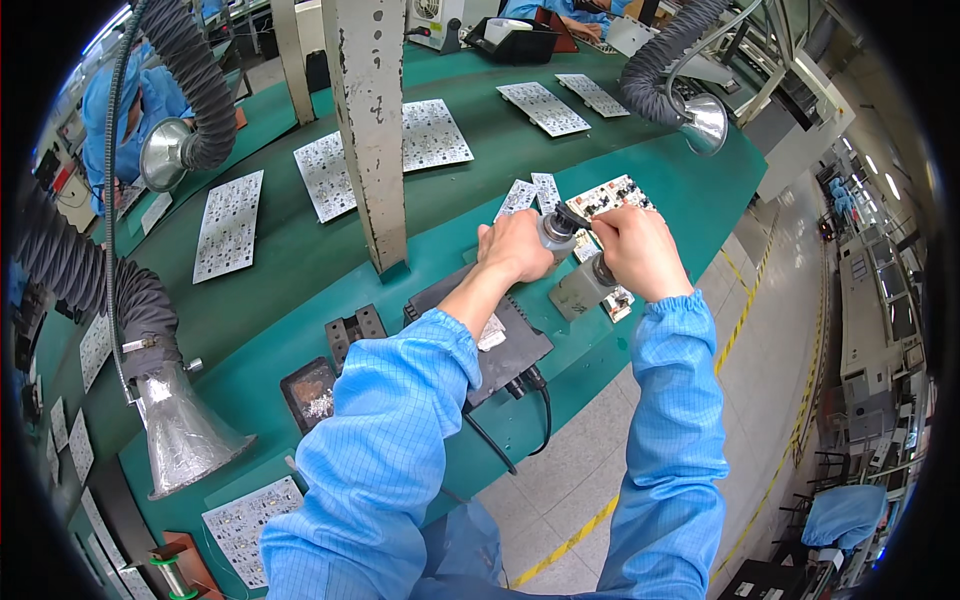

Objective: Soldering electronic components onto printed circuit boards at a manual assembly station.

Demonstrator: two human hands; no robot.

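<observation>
My left hand (517,247) is wrapped round a small translucent bottle (557,236) with a grey top, held over the green bench. At the mouth of that bottle, my right hand (643,250) pinches a slim black piece (572,217); its full shape is hidden by the fingers. A second squarish translucent bottle (580,291) stands on the bench just below my right hand. Behind the hands lie a populated circuit board (612,195) and small white boards (517,200). Some board pieces (619,302) lie beside the second bottle.
Under my left forearm sits a dark grey box (515,350) with black cables. Nearby are a black holder (355,330) and a tray of solder scraps (311,393). A metal post (370,130) rises from the bench. Fume hoses (190,430) hang left. White circuit boards (228,228) lie beyond.
</observation>
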